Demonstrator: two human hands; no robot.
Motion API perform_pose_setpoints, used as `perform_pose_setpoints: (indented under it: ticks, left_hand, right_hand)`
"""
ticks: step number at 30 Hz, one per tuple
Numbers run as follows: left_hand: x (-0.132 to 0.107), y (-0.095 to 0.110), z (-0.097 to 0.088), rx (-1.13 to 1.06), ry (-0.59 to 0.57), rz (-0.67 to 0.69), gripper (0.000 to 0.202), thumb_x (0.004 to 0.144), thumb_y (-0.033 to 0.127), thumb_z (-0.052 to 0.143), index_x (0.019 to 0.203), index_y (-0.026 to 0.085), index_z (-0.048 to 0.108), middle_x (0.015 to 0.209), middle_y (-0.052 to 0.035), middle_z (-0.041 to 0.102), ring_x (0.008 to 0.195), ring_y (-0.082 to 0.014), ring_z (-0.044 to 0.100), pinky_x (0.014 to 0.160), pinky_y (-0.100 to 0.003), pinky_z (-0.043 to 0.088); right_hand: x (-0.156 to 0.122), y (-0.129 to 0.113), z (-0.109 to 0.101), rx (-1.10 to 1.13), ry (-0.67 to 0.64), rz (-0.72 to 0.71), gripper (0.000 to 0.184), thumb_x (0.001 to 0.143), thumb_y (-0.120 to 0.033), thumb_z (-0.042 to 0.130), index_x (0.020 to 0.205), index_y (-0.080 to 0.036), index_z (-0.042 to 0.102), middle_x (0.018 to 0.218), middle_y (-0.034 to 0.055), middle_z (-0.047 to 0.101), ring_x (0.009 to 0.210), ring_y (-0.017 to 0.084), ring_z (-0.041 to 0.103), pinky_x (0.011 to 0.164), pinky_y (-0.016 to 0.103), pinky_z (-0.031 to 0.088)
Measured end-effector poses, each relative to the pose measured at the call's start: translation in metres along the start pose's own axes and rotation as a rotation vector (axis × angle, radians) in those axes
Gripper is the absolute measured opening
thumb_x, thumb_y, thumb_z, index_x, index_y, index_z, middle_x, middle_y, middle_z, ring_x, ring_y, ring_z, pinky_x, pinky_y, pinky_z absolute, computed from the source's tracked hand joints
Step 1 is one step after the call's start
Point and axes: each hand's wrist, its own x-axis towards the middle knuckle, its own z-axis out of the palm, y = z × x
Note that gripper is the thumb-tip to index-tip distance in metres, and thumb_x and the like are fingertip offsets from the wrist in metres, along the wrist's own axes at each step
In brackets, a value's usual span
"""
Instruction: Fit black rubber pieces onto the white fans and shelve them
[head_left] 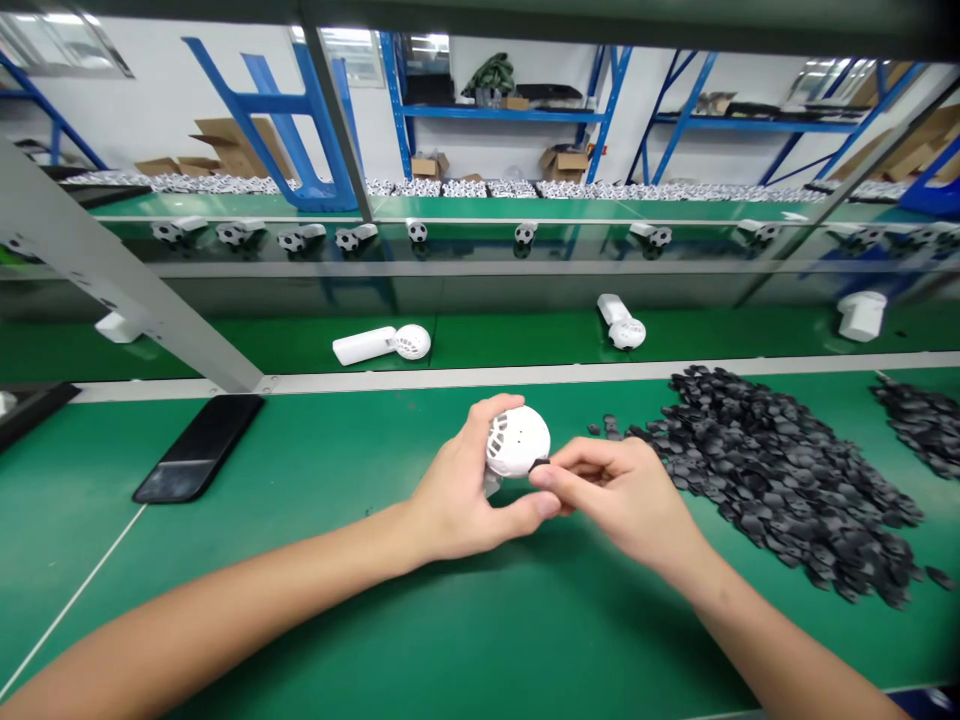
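Note:
My left hand (465,490) is wrapped around a white handheld fan (523,440), whose round head with vent slots faces up between thumb and fingers. Most of the fan's handle is hidden behind that hand. My right hand (622,490) pinches a small black plastic piece (538,464) against the lower right edge of the fan head. Whether the piece is seated in the shell or only touching it, I cannot tell. To the right of my right hand spreads a large pile of similar black pieces (780,470).
A black phone (199,450) lies on the green table (315,620) at left. Beyond the pale rail, white fans (367,346) lie on a green conveyor belt (510,340). A slanted metal post (142,270) rises at left. A second black pile (926,420) sits far right.

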Motion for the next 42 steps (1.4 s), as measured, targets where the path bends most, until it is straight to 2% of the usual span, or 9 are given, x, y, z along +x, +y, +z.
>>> perform_pose_setpoints:
  ticks: [8, 13, 18, 21, 25, 28, 32, 39, 42]
  left_hand:
    - [0.005, -0.009, 0.001, 0.078, 0.009, -0.006, 0.079, 0.08, 0.038, 0.086, 0.144, 0.028, 0.04, 0.117, -0.0091, 0.065, 0.091, -0.0248, 0.065, 0.078, -0.035, 0.051]
    - [0.01, 0.002, -0.006, -0.01, -0.09, -0.03, 0.077, 0.077, 0.045, 0.087, 0.139, 0.026, 0.044, 0.103, -0.005, 0.068, 0.079, -0.0204, 0.064, 0.07, -0.03, 0.05]
    - [0.018, 0.011, -0.023, -0.021, -0.137, -0.096, 0.048, 0.084, 0.047, 0.078, 0.12, 0.022, 0.059, 0.082, 0.0, 0.066, 0.062, -0.0144, 0.055, 0.057, -0.024, 0.042]
    - [0.019, 0.008, -0.03, -0.091, -0.137, -0.126, 0.043, 0.088, 0.05, 0.073, 0.117, 0.02, 0.061, 0.083, -0.0017, 0.065, 0.066, -0.0159, 0.058, 0.059, -0.025, 0.044]
    - [0.016, 0.003, -0.027, -0.184, -0.108, -0.106, 0.053, 0.088, 0.045, 0.077, 0.13, 0.024, 0.053, 0.1, -0.005, 0.068, 0.074, -0.0179, 0.064, 0.064, -0.027, 0.049]
    - [0.016, -0.001, -0.021, -0.081, -0.063, 0.064, 0.068, 0.083, 0.036, 0.083, 0.139, 0.027, 0.046, 0.129, -0.0112, 0.064, 0.11, -0.0279, 0.066, 0.092, -0.038, 0.054]
    - [0.019, -0.014, -0.015, 0.192, -0.017, 0.329, 0.07, 0.082, 0.034, 0.084, 0.142, 0.028, 0.048, 0.145, -0.0134, 0.057, 0.148, -0.0365, 0.039, 0.121, -0.056, 0.034]
    - [0.011, -0.03, -0.02, 0.472, 0.194, 0.319, 0.075, 0.076, 0.05, 0.085, 0.14, 0.027, 0.053, 0.123, -0.0084, 0.071, 0.091, -0.0236, 0.073, 0.079, -0.035, 0.059]
    - [0.004, -0.026, -0.016, 0.437, 0.207, 0.236, 0.073, 0.079, 0.048, 0.084, 0.143, 0.031, 0.051, 0.132, -0.0058, 0.07, 0.093, -0.0213, 0.076, 0.077, -0.029, 0.06]
  right_hand:
    - [0.001, 0.004, 0.0, -0.128, 0.079, -0.031, 0.025, 0.086, -0.039, 0.08, 0.067, -0.023, 0.076, 0.057, -0.0008, 0.072, 0.05, 0.015, 0.062, 0.047, 0.025, 0.045]
    - [0.003, 0.012, -0.007, -0.327, -0.03, -0.297, 0.028, 0.096, -0.037, 0.068, 0.072, -0.023, 0.071, 0.063, -0.0017, 0.07, 0.056, 0.014, 0.06, 0.055, 0.026, 0.045]
    - [0.019, 0.02, -0.054, -0.481, -0.131, -0.277, 0.034, 0.109, -0.036, 0.043, 0.101, -0.026, 0.075, 0.087, -0.001, 0.078, 0.073, 0.015, 0.071, 0.071, 0.026, 0.052]
    - [0.032, 0.036, -0.094, -0.731, 0.047, -0.094, 0.037, 0.107, -0.042, 0.047, 0.094, -0.026, 0.078, 0.086, 0.0002, 0.079, 0.07, 0.019, 0.07, 0.067, 0.03, 0.051]
    - [0.042, 0.06, -0.12, -0.845, -0.041, -0.032, 0.026, 0.101, -0.039, 0.059, 0.109, -0.028, 0.081, 0.109, 0.0043, 0.081, 0.093, 0.026, 0.074, 0.076, 0.034, 0.053]
    - [0.045, 0.069, -0.115, -0.891, -0.078, -0.032, 0.023, 0.097, -0.041, 0.066, 0.11, -0.029, 0.081, 0.106, 0.0044, 0.079, 0.092, 0.026, 0.072, 0.077, 0.034, 0.053]
    - [0.049, 0.073, -0.105, -0.949, -0.073, -0.038, 0.022, 0.096, -0.04, 0.067, 0.106, -0.026, 0.081, 0.1, 0.005, 0.077, 0.087, 0.024, 0.07, 0.075, 0.033, 0.05]
    - [0.05, 0.065, -0.086, -0.96, 0.036, -0.112, 0.023, 0.103, -0.035, 0.052, 0.095, -0.023, 0.07, 0.097, 0.0056, 0.072, 0.08, 0.022, 0.065, 0.069, 0.032, 0.046]
    - [0.046, 0.055, -0.069, -0.75, 0.061, -0.149, 0.025, 0.107, -0.038, 0.045, 0.097, -0.023, 0.062, 0.091, 0.0039, 0.069, 0.074, 0.019, 0.062, 0.067, 0.032, 0.047]
